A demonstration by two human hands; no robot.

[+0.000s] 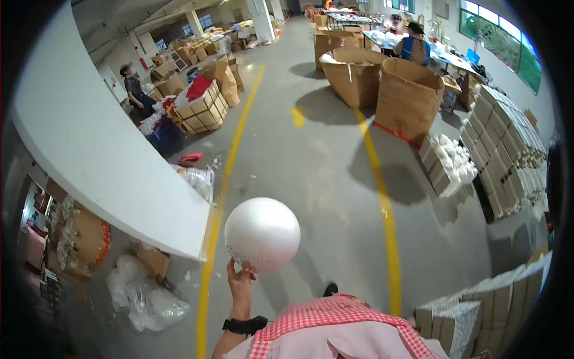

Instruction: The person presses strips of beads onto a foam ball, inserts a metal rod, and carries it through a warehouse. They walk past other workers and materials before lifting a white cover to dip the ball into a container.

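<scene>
A large, smooth white ball [262, 232] is held out in front of my body, above the grey floor. My left hand [241, 273] grips it from below at its lower left, fingers bent against the surface. A small rough or glittery patch shows on the ball beside my fingertips. What the ball is made of I cannot tell. There is a dark band on my left wrist. My right hand is out of view.
Yellow lines [387, 239] edge the walkway. A white pillar [113, 143] and plastic bags [146, 293] stand left. Large cartons [409, 96], a box of white pieces [448, 164] and stacked cardboard [502, 149] line the right. A person [136, 90] stands far left; others sit at tables.
</scene>
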